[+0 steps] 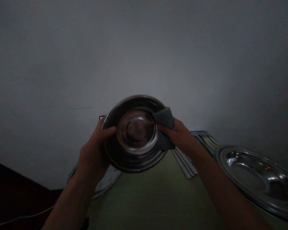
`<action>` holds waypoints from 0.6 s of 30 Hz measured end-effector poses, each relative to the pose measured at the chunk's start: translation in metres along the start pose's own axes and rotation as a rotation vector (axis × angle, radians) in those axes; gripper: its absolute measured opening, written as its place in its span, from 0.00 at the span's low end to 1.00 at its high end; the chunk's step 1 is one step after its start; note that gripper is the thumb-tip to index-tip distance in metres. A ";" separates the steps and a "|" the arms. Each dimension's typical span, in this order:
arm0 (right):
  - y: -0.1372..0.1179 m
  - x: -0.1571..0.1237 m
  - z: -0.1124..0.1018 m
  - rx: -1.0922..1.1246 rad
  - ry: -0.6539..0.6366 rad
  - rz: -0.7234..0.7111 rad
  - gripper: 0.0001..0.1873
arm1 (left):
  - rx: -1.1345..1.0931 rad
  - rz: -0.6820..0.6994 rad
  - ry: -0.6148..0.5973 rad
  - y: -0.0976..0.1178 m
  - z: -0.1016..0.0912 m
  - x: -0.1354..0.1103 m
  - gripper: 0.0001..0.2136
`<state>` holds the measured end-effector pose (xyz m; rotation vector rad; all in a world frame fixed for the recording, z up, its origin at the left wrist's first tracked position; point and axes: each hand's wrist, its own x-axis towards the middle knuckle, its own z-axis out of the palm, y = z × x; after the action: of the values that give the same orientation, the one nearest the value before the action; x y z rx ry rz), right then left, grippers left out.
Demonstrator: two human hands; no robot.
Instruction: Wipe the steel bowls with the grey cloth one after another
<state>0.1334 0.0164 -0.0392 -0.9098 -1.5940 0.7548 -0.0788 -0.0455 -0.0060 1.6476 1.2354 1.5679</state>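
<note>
A round steel bowl (135, 134) is held up in the air, tilted so its inside faces me. My left hand (94, 153) grips its left rim, thumb over the edge. My right hand (180, 134) presses a folded grey cloth (163, 118) against the bowl's right rim and inner wall. Both hands are closed on what they hold, above a pale green tabletop (156, 198).
A large steel plate (259, 175) lies at the right edge of the table. Several pieces of flat cutlery (184, 163) lie behind my right wrist. Another steel plate (105, 183) sits partly hidden under my left hand. A plain grey wall stands behind; dark floor at lower left.
</note>
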 end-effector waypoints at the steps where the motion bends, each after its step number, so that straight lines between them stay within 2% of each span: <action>1: -0.004 -0.001 -0.003 -0.100 -0.072 -0.037 0.13 | -0.031 -0.064 -0.059 0.005 -0.003 0.002 0.20; 3: -0.009 -0.004 -0.004 -0.281 -0.162 -0.106 0.12 | -0.040 -0.213 -0.234 0.008 -0.006 0.004 0.22; 5: -0.012 -0.007 0.002 -0.413 -0.140 -0.144 0.13 | 0.034 -0.236 -0.303 0.005 -0.005 0.003 0.19; 8: -0.015 -0.013 0.011 -0.506 -0.025 -0.164 0.23 | 0.063 -0.243 -0.342 -0.004 -0.001 0.003 0.17; 10: -0.019 -0.015 0.012 -0.495 -0.008 -0.188 0.28 | 0.010 -0.283 -0.362 -0.008 0.000 0.005 0.19; 12: -0.023 -0.015 0.007 -0.456 -0.085 -0.208 0.26 | -0.013 -0.293 -0.348 -0.010 -0.002 0.007 0.20; 15: -0.025 -0.013 -0.004 -0.401 -0.229 -0.211 0.17 | 0.022 -0.278 -0.317 -0.010 -0.005 0.008 0.21; 18: -0.020 -0.010 -0.010 -0.414 -0.252 -0.200 0.18 | 0.025 -0.257 -0.332 -0.007 -0.004 0.007 0.20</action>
<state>0.1409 -0.0020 -0.0254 -0.9543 -2.0789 0.4144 -0.0850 -0.0373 -0.0078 1.6110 1.2320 1.0789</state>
